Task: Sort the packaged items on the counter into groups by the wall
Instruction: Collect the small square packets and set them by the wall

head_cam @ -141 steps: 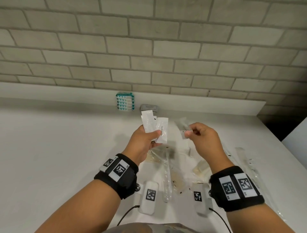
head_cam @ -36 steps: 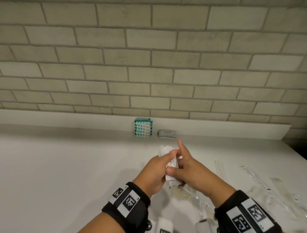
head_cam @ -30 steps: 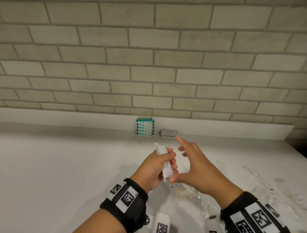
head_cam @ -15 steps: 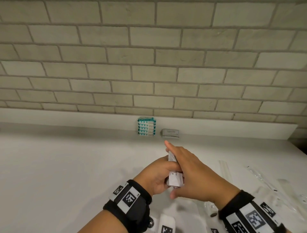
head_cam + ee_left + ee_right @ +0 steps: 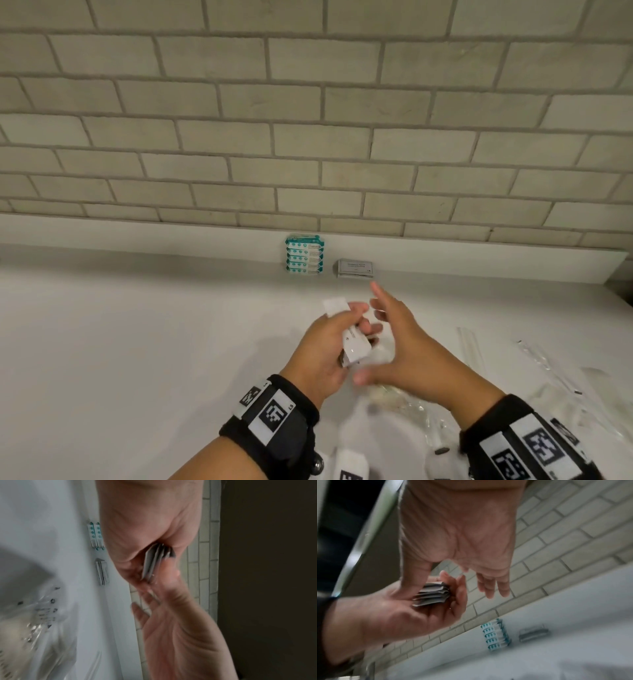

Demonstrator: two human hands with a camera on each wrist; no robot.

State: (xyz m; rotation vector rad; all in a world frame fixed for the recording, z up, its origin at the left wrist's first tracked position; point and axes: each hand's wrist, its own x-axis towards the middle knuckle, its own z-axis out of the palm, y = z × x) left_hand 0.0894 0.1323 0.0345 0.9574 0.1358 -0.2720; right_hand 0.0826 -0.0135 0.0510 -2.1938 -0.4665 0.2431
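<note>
Head view: above the white counter (image 5: 120, 342), the left hand (image 5: 322, 356) grips a small bundle of white sachets (image 5: 354, 347), fingers and thumb curled round it so that one end sticks out past the knuckles toward the far wall. The right hand (image 5: 407, 342) is just beside it on the right, fingers straight and spread, palm turned toward the bundle, holding nothing; whether its thumb touches the sachets cannot be told.

In the right wrist view the sachets (image 5: 431, 595) show as a fanned stack of thin edges lying in the curled left hand (image 5: 388, 615), with the right hand's (image 5: 457, 534) thumb close against them and its other fingers reaching away, straight. The left wrist view is blurred but shows the same stack (image 5: 154, 562) pinched between the left hand's (image 5: 145, 527) fingers and palm.

At the far edge of the counter, against the backsplash under the brick wall (image 5: 308, 137), stands a stack of teal-and-white packets (image 5: 304, 254), and just to its right, apart from it, a low pile of grey packets (image 5: 354, 268). Near and to the right, clear plastic wrappers (image 5: 534, 359) lie scattered on the counter, some long and narrow.
</note>
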